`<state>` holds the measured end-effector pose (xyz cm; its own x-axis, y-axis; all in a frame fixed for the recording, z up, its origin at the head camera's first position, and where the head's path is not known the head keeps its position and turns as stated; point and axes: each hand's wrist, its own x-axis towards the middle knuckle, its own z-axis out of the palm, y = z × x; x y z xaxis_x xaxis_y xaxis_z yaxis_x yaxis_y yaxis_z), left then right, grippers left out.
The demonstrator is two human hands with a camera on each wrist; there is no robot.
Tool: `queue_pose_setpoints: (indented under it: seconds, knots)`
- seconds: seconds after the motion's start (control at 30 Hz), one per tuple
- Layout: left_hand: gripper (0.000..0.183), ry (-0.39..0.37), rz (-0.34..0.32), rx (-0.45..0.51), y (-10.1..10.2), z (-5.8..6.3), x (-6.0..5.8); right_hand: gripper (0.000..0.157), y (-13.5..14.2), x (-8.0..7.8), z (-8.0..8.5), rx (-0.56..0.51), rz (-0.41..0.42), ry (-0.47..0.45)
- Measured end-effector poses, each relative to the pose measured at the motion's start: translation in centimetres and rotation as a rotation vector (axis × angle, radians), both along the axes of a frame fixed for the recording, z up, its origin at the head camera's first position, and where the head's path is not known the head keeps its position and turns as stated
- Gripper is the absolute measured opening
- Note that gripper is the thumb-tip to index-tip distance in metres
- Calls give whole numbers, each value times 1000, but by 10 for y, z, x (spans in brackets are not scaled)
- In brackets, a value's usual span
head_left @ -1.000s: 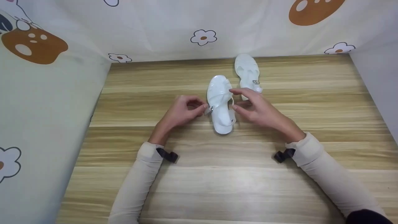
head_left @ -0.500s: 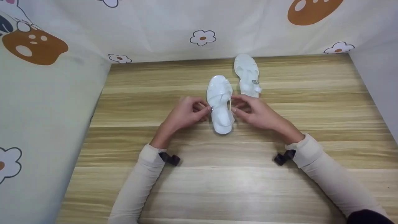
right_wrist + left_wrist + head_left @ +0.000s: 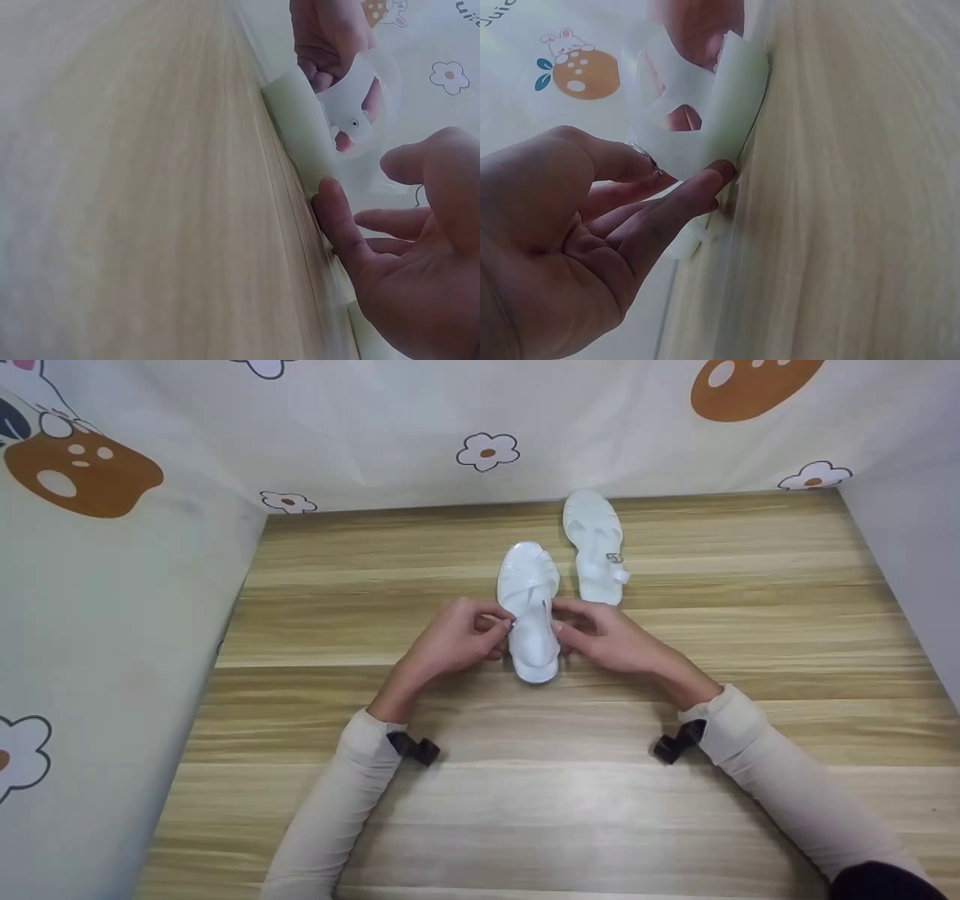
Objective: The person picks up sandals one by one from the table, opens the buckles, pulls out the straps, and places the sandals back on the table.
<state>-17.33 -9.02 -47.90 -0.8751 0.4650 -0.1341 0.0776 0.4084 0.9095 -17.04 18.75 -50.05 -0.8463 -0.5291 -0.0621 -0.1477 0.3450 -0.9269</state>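
A white jelly sandal (image 3: 529, 577) lies sole down on the wood-grain surface, toe pointing away, between the two hands. My left hand (image 3: 465, 641) grips its left side, thumb at the small metal buckle (image 3: 645, 157) and other fingers low against the sole. On the opposite side, my right hand (image 3: 611, 637) holds the sandal's edge by the ankle strap, its thumb over the side and a finger against the sole's heel part (image 3: 300, 124). A second white sandal (image 3: 592, 529) lies behind and to the right, its buckle showing.
The wood-grain surface (image 3: 510, 810) extends toward me. A pale cloth backdrop (image 3: 375, 427) printed with flowers and orange fruit rises behind it, and another printed panel (image 3: 112, 622) stands at left. Black wrist mounts (image 3: 679, 741) sit on both sleeves.
Both hands have closed in on the near sandal. The strap standing out on its right has moved inward, and my left hand has shifted right onto the buckle side.
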Motion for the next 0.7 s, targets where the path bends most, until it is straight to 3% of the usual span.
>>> queue_pose_setpoints:
  seconds: [0.17, 0.37, 0.7]
  knots:
    - [22, 49, -2, -35, 2, 1, 1, 49, -1, 2, 0, -27, -6, -2]
    - [22, 163, 6, -104, 2, 3, 1, 49, -4, 3, 0, -17, -22, 52]
    - [24, 337, 48, -179, 5, 1, -8, 51, -16, -3, 2, -85, -112, 100]
